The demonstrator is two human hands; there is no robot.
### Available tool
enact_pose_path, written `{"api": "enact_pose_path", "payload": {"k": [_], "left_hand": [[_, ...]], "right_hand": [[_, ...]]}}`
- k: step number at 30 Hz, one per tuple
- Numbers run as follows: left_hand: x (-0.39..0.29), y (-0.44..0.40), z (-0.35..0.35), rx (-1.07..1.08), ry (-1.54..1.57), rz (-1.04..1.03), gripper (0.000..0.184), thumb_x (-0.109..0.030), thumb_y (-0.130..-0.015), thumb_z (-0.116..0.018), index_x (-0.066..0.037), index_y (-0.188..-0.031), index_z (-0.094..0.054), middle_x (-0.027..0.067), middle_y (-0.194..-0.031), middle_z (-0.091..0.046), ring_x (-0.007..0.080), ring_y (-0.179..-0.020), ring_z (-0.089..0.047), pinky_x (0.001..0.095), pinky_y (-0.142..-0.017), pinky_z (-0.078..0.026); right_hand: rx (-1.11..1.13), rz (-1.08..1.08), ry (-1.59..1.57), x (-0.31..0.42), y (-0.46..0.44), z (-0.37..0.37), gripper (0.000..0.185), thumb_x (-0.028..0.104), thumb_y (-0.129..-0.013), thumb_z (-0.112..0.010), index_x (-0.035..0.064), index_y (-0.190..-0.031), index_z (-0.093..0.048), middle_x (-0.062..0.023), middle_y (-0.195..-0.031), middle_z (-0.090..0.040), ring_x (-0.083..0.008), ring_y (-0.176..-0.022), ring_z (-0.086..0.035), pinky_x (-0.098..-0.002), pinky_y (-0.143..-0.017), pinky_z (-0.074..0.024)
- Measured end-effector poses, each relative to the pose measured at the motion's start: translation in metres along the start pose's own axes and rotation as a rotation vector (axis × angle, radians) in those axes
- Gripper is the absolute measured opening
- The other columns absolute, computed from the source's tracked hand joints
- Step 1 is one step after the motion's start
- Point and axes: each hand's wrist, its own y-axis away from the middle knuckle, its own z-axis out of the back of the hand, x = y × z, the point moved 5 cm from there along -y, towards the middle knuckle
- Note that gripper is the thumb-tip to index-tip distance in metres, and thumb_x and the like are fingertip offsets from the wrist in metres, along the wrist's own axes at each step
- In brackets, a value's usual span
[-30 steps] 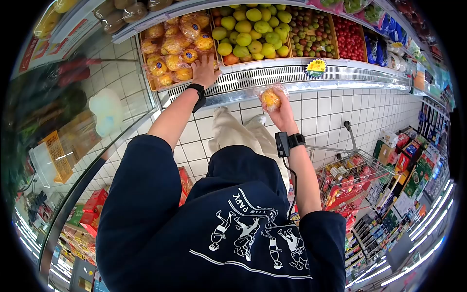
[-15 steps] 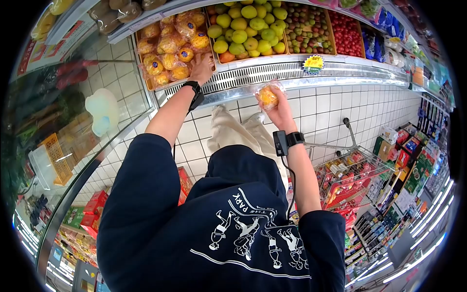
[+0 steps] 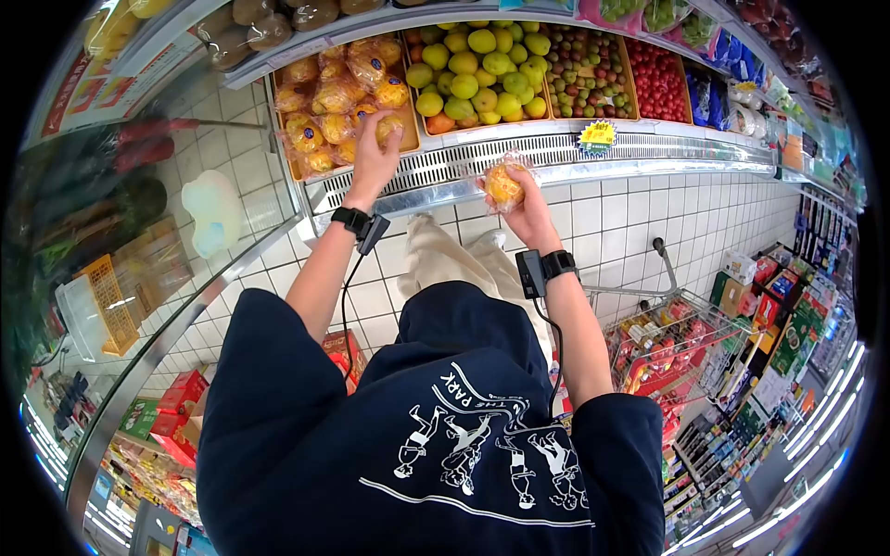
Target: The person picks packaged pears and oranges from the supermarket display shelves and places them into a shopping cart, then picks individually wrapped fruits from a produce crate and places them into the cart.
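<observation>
My left hand (image 3: 373, 159) is over the near right corner of a bin (image 3: 411, 137) of plastic-wrapped oranges. Its fingers and thumb curl round one wrapped orange (image 3: 389, 127). In front of the metal shelf edge, my right hand (image 3: 530, 211) grips another orange (image 3: 504, 186), whose clear wrap sticks out around it. Several more wrapped oranges (image 3: 336, 95) lie piled in the bin, past my left fingers.
Right of the oranges come green-yellow fruit (image 3: 482, 74), small red-green fruit (image 3: 589, 74) and red fruit (image 3: 658, 79). A yellow price tag (image 3: 596, 137) stands on the shelf edge. A loaded shopping cart (image 3: 677, 338) is at my right, and a glass partition's rail (image 3: 185, 320) at my left.
My left hand has drawn back slightly toward me, and an orange now shows between its fingers. The right hand still holds its orange, barely moved.
</observation>
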Motion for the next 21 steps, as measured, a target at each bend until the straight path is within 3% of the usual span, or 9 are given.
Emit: {"api": "enact_pose_path", "payload": {"k": [3, 4, 5, 7, 9, 11, 13, 19, 21], "left_hand": [[-0.026, 0.002, 0.031, 0.082, 0.275, 0.248, 0.031, -0.019, -0.095, -0.055, -0.009, -0.124, -0.052, 0.0113, -0.114, -0.056, 0.0221, -0.088, -0.061, 0.0284, -0.071, -0.051], [-0.034, 0.003, 0.037, 0.047, 0.386, 0.204, 0.032, -0.020, -0.097, -0.052, -0.007, -0.126, -0.051, 0.0093, -0.110, -0.059, 0.0179, -0.081, -0.063, 0.0284, -0.066, -0.054], [-0.040, 0.003, 0.043, 0.047, 0.385, 0.203, 0.032, -0.020, -0.097, -0.052, -0.007, -0.126, -0.051, 0.0093, -0.110, -0.059, 0.0179, -0.081, -0.063, 0.0284, -0.066, -0.054], [-0.057, 0.005, 0.051, 0.088, 0.922, 0.311, 0.034, -0.019, -0.098, -0.049, -0.003, -0.128, -0.047, 0.0119, -0.112, -0.058, 0.0202, -0.089, -0.065, 0.0302, -0.061, -0.056], [-0.071, 0.009, 0.057, 0.119, 0.987, 0.340, 0.037, -0.023, -0.100, -0.043, 0.000, -0.129, -0.045, 0.0138, -0.113, -0.060, 0.0245, -0.096, -0.065, 0.0374, -0.069, -0.058], [-0.076, 0.013, 0.049, 0.248, 1.336, 0.493, 0.041, -0.030, -0.101, -0.038, -0.001, -0.130, -0.045, 0.0156, -0.115, -0.061, 0.0277, -0.100, -0.064, 0.0427, -0.078, -0.057], [-0.079, 0.014, 0.047, 0.270, 1.380, 0.505, 0.044, -0.035, -0.102, -0.036, -0.002, -0.130, -0.045, 0.0163, -0.115, -0.061, 0.0287, -0.103, -0.062, 0.0463, -0.083, -0.054], [-0.102, 0.017, 0.041, 0.281, 1.393, 0.479, 0.041, -0.032, -0.102, -0.038, -0.003, -0.129, -0.045, 0.0163, -0.116, -0.060, 0.0289, -0.100, -0.063, 0.0440, -0.077, -0.056], [-0.110, 0.020, 0.038, 0.329, 1.186, 0.367, 0.042, -0.030, -0.101, -0.042, -0.003, -0.133, -0.043, 0.0146, -0.123, -0.057, 0.0287, -0.104, -0.062, 0.0429, -0.076, -0.056]], "right_hand": [[0.012, 0.018, 0.066, 0.003, 0.004, -0.012, 0.036, 0.027, -0.095, -0.051, 0.0009, -0.120, -0.051, -0.0144, -0.113, -0.061, -0.0330, -0.111, -0.060, -0.0362, -0.082, -0.0543], [0.068, 0.027, 0.034, 0.003, 0.004, -0.017, 0.036, 0.027, -0.095, -0.050, 0.0005, -0.119, -0.051, -0.0136, -0.112, -0.061, -0.0306, -0.110, -0.060, -0.0392, -0.086, -0.0537], [0.125, 0.036, 0.000, 0.003, 0.005, -0.021, 0.035, 0.026, -0.096, -0.049, 0.0000, -0.119, -0.051, -0.0128, -0.111, -0.061, -0.0283, -0.110, -0.060, -0.0421, -0.090, -0.0531], [0.126, 0.032, -0.023, 0.005, 0.008, -0.029, 0.036, 0.028, -0.096, -0.048, -0.0002, -0.118, -0.051, -0.0131, -0.111, -0.061, -0.0282, -0.110, -0.059, -0.0436, -0.091, -0.0526], [0.131, 0.032, -0.048, 0.005, 0.007, -0.033, 0.036, 0.029, -0.096, -0.047, -0.0003, -0.117, -0.052, -0.0134, -0.111, -0.060, -0.0282, -0.111, -0.058, -0.0451, -0.092, -0.0521], [0.153, 0.050, -0.036, 0.006, 0.007, -0.035, 0.041, 0.033, -0.096, -0.048, 0.0002, -0.120, -0.050, -0.0146, -0.117, -0.058, -0.0329, -0.118, -0.055, -0.0425, -0.090, -0.0527], [0.145, 0.060, -0.070, 0.006, 0.008, -0.037, 0.041, 0.033, -0.096, -0.047, -0.0005, -0.120, -0.050, -0.0150, -0.116, -0.058, -0.0332, -0.119, -0.054, -0.0418, -0.089, -0.0535], [0.162, 0.068, -0.221, 0.013, 0.018, -0.027, 0.040, 0.033, -0.096, -0.048, -0.0022, -0.115, -0.052, -0.0155, -0.111, -0.059, -0.0317, -0.109, -0.058, -0.0395, -0.082, -0.0560], [0.189, 0.081, -0.253, 0.017, 0.024, -0.022, 0.038, 0.033, -0.095, -0.049, 0.0001, -0.113, -0.054, -0.0132, -0.105, -0.061, -0.0283, -0.101, -0.061, -0.0387, -0.080, -0.0558]]}}
